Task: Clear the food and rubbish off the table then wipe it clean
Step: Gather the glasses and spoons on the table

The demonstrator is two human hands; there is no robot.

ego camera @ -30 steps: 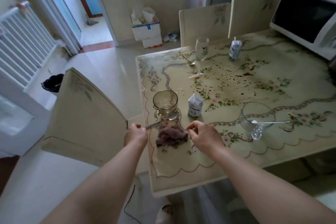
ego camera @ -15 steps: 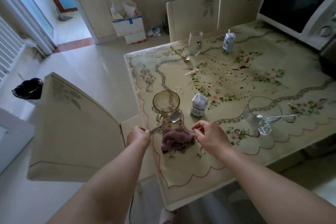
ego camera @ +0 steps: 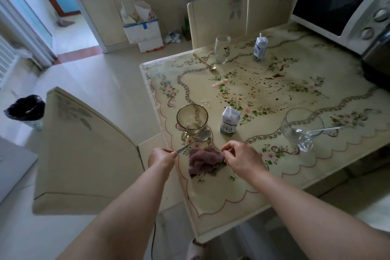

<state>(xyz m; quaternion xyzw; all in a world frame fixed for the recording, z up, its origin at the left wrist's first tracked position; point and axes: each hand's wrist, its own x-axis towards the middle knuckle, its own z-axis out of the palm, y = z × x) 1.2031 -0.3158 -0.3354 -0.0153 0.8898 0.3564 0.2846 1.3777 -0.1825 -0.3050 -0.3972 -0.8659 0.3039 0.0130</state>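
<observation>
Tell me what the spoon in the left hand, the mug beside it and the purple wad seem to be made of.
Spoon: looks like polished metal, silvery with a bright glint on the bowl.
Mug: smoky tinted glass, since the tablecloth pattern shows through it.
Purple wad: probably soft cloth, matte and crumpled into folds; the weave is too blurred to tell.

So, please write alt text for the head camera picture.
A left hand holds a spoon by its handle while the right hand pinches a purple cloth on a stained floral table with cups and milk cartons.

Dim, soft daylight from the left; wide-angle bending at the edges.
</observation>
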